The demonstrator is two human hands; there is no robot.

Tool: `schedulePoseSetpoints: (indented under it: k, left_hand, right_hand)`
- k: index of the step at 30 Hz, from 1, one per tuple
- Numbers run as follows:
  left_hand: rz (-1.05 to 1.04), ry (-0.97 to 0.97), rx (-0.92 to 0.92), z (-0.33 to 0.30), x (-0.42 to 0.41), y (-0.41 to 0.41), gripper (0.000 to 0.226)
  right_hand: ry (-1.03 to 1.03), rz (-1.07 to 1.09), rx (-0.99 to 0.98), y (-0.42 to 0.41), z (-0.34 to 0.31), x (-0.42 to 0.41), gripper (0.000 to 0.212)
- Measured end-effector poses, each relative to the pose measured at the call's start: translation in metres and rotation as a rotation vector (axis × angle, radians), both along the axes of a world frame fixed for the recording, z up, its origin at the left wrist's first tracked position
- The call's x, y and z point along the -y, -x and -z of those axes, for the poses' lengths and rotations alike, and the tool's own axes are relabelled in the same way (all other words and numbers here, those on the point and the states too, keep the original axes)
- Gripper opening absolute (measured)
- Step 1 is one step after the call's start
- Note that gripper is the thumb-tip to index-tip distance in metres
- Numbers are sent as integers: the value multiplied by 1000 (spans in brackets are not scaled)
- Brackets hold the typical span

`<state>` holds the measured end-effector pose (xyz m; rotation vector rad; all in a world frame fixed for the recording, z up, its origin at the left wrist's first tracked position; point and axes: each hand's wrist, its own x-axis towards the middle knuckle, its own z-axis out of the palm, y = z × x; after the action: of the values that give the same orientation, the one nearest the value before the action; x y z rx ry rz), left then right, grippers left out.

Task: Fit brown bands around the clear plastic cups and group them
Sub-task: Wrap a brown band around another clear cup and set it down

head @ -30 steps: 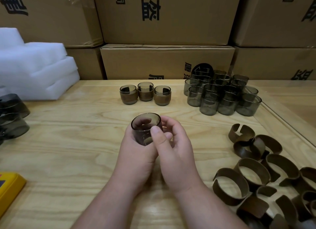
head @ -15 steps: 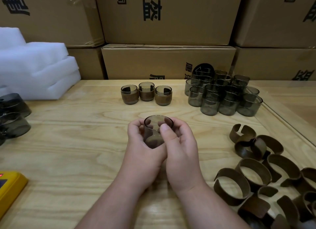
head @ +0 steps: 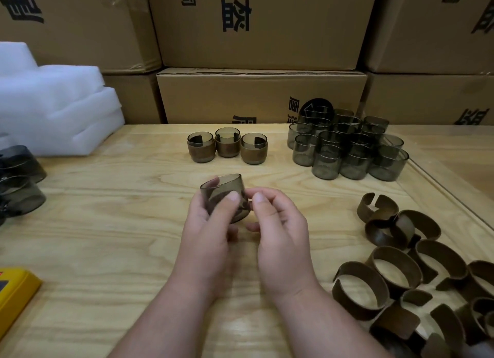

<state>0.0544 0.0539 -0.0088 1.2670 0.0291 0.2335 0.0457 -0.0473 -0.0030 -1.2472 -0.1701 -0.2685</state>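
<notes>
A smoky clear cup (head: 223, 190) is tilted above the middle of the wooden table (head: 107, 224). My left hand (head: 211, 234) grips it, thumb across the front and fingers behind. My right hand (head: 280, 234) is curled at the cup's darker base, fingertips touching it; whether a band sits there I cannot tell. Three banded cups (head: 227, 146) stand in a row further back. Several bare cups (head: 347, 152) cluster at the back right. Loose brown bands (head: 401, 266) lie in a pile at the right.
Cardboard boxes (head: 262, 95) wall off the back of the table. White foam sheets (head: 53, 106) lie at the back left, dark cups (head: 18, 181) at the left edge, a yellow object (head: 13, 291) at the near left. A raised rim (head: 443, 192) borders the table's right.
The cup went from upright to tilted, its mouth now turned away to the left. My right hand has slid from the cup's side down to its base.
</notes>
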Motion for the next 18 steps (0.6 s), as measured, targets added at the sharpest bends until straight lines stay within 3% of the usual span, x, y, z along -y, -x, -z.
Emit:
schedulePoseSetpoints:
  k: [2, 4, 9, 14, 18]
  left_hand:
    - [-18, -19, -10, 0, 2, 1, 78]
    - [-42, -73, -8, 0, 3, 2, 85]
    - [-44, -168, 28, 2, 5, 2, 72]
    - [-46, -173, 35, 1, 6, 1, 79]
    - [-42, -286, 66, 1, 8, 3, 76]
  right_hand:
    - [2, 13, 13, 0, 0, -1, 21]
    - [4, 40, 12, -2, 1, -1, 19]
    - [47, 73, -25, -4, 3, -3, 29]
    - [54, 65, -34, -5, 2, -3, 39]
    - [52, 54, -59, -5, 3, -4, 42]
